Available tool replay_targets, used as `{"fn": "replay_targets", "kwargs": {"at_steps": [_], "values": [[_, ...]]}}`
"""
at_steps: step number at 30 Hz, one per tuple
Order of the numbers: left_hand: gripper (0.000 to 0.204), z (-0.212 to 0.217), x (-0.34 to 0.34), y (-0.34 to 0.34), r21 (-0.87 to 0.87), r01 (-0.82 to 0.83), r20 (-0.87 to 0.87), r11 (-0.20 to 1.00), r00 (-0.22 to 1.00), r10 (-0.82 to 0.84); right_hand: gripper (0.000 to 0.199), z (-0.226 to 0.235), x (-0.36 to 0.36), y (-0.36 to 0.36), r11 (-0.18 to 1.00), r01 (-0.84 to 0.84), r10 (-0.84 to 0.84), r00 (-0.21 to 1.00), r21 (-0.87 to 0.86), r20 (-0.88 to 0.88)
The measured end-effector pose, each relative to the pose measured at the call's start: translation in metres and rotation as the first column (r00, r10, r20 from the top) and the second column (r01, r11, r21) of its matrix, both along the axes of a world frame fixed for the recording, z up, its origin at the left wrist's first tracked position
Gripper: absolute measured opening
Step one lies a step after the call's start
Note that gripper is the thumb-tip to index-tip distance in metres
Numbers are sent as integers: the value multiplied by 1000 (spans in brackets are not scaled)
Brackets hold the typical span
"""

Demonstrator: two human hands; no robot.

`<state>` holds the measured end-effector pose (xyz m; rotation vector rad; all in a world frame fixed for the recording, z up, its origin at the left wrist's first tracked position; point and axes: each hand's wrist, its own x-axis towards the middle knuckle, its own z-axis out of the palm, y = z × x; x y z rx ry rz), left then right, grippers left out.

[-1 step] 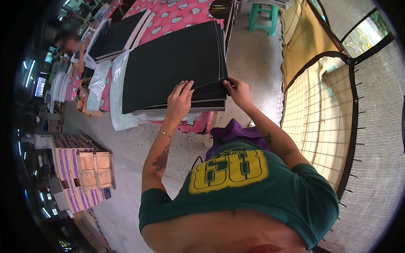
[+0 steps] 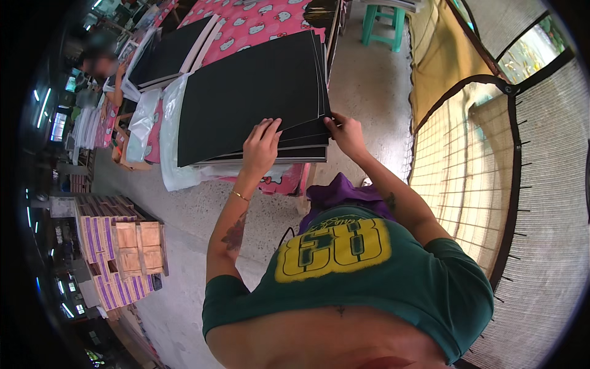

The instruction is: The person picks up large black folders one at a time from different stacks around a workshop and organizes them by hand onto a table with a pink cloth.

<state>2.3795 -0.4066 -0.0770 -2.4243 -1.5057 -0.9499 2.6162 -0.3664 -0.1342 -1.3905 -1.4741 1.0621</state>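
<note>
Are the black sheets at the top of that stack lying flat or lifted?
Lifted at the near edge: the top black sheets fan apart above the stack, with the left hand on them and the right hand pinching the corner.

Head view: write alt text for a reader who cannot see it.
A person's left hand and right hand grip the near edge of a stack of large black sheets on a table with a pink patterned cloth. Stacked boxes stand on the floor at left.

green stool [image 2: 385,23] far end, pink cartoon tablecloth [image 2: 255,24], stacked cardboard boxes [image 2: 123,258] on floor left, mesh netting [image 2: 541,203] right
</note>
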Motion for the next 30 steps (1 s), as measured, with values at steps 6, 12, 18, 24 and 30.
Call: {"fn": "replay_targets", "kwargs": {"at_steps": [6,12,18,24,30], "values": [[36,25,40,-2,61,-67,-122,996,990,74,29,26,8,27,996,-29,47,973,79,-226],[24,115,10,51,315,-318,9,894,943,332,60,124,31,67,813,-543,575,689,212,-441],[33,251,38,127,561,-617,491,552,785,379,96,87,47,202,853,-510,361,726,-107,-585],[23,263,9,238,457,-273,889,846,149,-432,111,103,35,369,896,-431,192,592,-107,-783],[34,201,-53,364,421,120,842,899,-420,-338,51,138,118,488,964,-148,262,416,219,-871]]}}
